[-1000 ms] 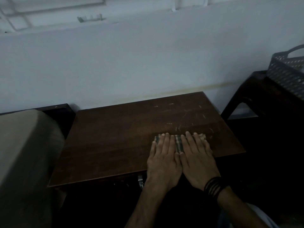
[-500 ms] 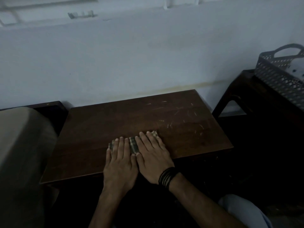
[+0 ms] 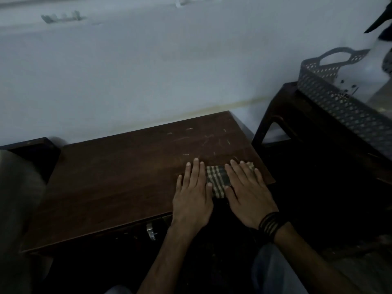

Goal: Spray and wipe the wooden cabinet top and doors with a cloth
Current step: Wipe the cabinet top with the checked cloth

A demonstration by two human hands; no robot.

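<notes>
Cloth (image 3: 218,181), checked pattern, lies flat on the wooden cabinet top (image 3: 118,177), toward its right front corner. Left hand (image 3: 192,198) palm-down, fingers straight and released, covering the cloth's left edge. Right hand (image 3: 247,194) likewise flat, fingers extended, pressing on the cloth's right portion; nothing is gripped by either. Cloth middle shows between the two hands. Dark bands (image 3: 270,223) circle the right wrist. Scratch marks visible on the wood behind the hands. Perforated grey basket (image 3: 343,107) sits on a dark stool (image 3: 297,128) to the right, near the pale wall (image 3: 148,71).
</notes>
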